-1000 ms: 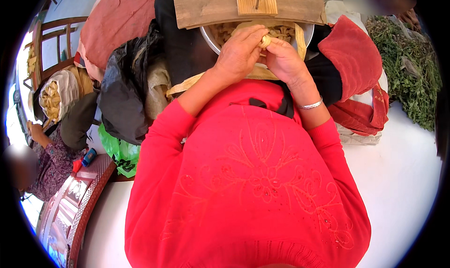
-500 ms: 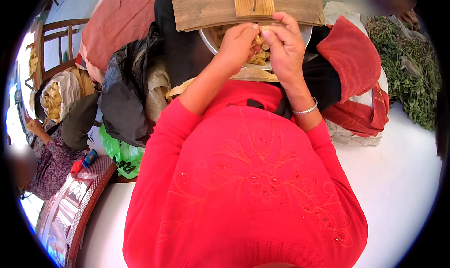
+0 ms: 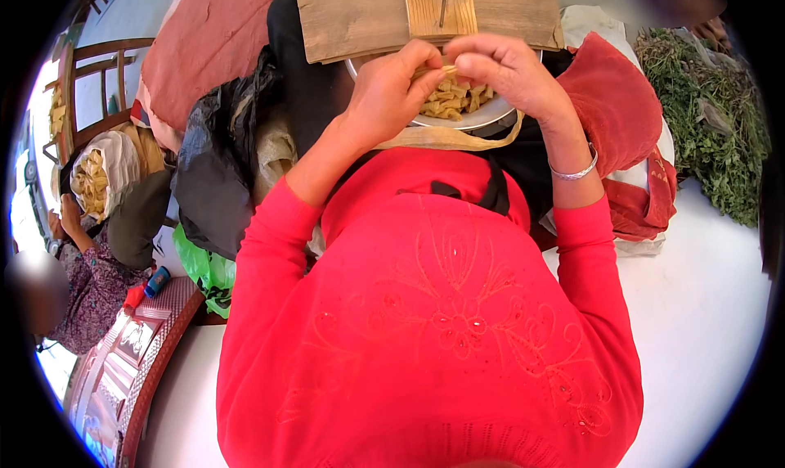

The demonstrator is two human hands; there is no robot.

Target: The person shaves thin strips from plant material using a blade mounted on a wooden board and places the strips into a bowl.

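My left hand (image 3: 392, 87) is closed, its thumb and fingertips pinching a small piece of a pale tan strip (image 3: 449, 70). Close beside it my right hand (image 3: 519, 75) curls inward, thumb and fingers at the same piece; its exact grip is partly hidden. Below both hands sits a white bowl (image 3: 478, 123) holding many short, folded tan pieces (image 3: 456, 101). A long, flat tan band (image 3: 446, 138) curves across my lap in front of the bowl, one end rising beneath my right wrist.
Beyond the bowl, a wooden board (image 3: 352, 18) carries a narrow slat and a metal rod. Red cloth (image 3: 613, 100) and leafy greens (image 3: 703, 124) lie right. Black plastic bag (image 3: 217, 153) and green bag (image 3: 204, 267) lie left, near another person with a sack (image 3: 102, 173).
My hands have turned and spread a little, the right one moving right and lower. The long band has shifted right, now looping up under my right wrist. More folded pieces show in the bowl.
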